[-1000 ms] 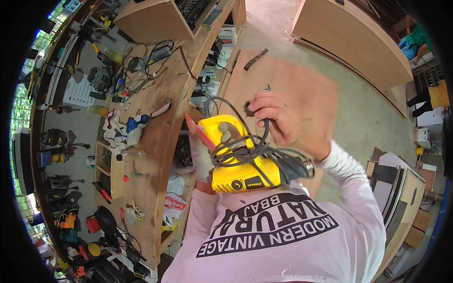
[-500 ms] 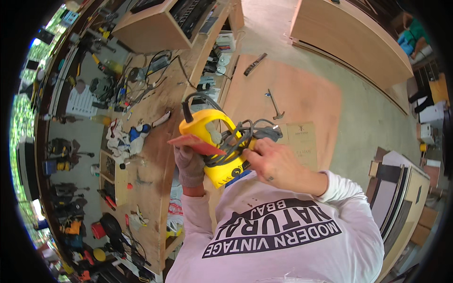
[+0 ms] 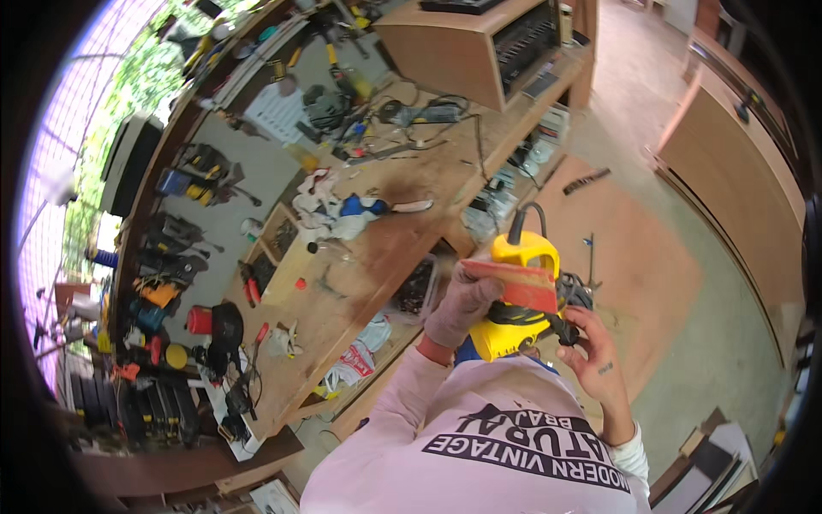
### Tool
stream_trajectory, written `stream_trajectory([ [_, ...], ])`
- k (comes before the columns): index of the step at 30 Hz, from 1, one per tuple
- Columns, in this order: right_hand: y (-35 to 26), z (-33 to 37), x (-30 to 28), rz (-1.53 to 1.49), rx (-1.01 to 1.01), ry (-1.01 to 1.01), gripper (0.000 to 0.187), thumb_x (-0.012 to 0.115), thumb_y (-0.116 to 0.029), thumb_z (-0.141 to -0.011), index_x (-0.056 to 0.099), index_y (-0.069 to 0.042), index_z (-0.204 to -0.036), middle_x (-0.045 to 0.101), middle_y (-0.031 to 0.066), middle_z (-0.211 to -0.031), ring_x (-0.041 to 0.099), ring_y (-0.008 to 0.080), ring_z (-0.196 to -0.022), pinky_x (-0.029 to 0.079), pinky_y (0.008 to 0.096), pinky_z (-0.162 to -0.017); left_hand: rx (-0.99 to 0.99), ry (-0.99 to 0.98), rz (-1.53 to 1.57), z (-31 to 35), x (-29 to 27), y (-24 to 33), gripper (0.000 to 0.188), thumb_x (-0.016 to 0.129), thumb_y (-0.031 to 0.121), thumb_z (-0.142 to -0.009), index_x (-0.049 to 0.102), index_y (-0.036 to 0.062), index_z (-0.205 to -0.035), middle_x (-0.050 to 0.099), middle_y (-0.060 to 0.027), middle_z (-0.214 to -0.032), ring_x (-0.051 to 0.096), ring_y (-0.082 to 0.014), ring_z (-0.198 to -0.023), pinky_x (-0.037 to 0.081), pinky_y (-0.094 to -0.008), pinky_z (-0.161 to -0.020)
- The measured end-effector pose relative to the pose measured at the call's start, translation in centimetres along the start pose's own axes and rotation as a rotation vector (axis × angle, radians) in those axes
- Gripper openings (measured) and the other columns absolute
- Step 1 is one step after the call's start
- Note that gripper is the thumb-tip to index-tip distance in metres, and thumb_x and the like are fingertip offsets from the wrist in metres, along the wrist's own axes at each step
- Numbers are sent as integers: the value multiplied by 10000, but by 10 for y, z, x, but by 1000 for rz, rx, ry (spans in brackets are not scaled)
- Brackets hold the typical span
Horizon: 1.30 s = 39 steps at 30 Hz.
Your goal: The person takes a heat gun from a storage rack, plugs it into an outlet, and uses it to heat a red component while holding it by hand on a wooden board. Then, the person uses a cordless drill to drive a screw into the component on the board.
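Our gloved left hand (image 3: 464, 307) grips the red plate (image 3: 527, 289), yellow tool (image 3: 497, 334) right behind; our right hand (image 3: 595, 351) pinches the plug (image 3: 564, 330), the cord (image 3: 578, 293) beyond bunched, not straightened.

across the chest of your pale shirt (image 3: 505, 454) runs large print, upside down in this view: dark capitals, plus pale capitals on a dark band. a plastic bag (image 3: 355, 360) bears pale lettering on red. your yellow power tool (image 3: 488, 338) and the white sheet (image 3: 274, 111) have markings too unclear to read.
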State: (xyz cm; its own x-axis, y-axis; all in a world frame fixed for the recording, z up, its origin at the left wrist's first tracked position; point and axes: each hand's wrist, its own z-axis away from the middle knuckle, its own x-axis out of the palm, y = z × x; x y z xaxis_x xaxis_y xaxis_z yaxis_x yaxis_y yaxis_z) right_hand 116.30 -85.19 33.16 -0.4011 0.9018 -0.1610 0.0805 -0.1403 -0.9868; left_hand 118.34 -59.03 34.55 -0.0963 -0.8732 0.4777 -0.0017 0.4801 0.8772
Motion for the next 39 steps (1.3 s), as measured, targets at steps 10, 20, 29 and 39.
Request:
stream_trajectory([
  [10, 12, -98, 86, -270, -16, -400, 886, 891, -188, -758, 434, -1, -1493, 504, 131, -1453, 478, 216, -1350, 390, 373, -1122, 37, -378, -187, 36, -83, 55, 421, 810, 261, -774, 734, -19, -1078, 668, -109, -1192, 623, -208, -1031, 465, -313, -955],
  [20, -42, -212, 242, 62, 25, -621, 480, 867, -152, -797, 640, -23, -1200, 711, 62, -1010, 639, 154, -908, 507, 312, -825, 316, 510, 162, 141, -261, 99, 571, 745, 318, -884, 604, -12, -1328, 630, -132, -1333, 635, -257, -1163, 515, -423, -994],
  [29, -9, -340, 369, 683, -841, -434, 411, 696, 27, -585, 574, -22, -975, 574, 191, -957, 536, 414, -964, 404, 508, -863, -333, 1216, -1563, 326, -500, 57, 369, 692, 321, -886, 718, 108, -1186, 704, -206, -1119, 695, -350, -924, 568, -429, -808],
  [39, 12, -378, 398, 709, -1249, -509, 493, 806, -155, -592, 517, -71, -983, 527, 134, -928, 545, 359, -913, 397, 526, -835, -586, 1512, -1259, 254, -413, 149, 470, 541, 454, -1015, 649, 40, -1210, 729, -172, -1015, 695, -386, -882, 559, -460, -771],
])
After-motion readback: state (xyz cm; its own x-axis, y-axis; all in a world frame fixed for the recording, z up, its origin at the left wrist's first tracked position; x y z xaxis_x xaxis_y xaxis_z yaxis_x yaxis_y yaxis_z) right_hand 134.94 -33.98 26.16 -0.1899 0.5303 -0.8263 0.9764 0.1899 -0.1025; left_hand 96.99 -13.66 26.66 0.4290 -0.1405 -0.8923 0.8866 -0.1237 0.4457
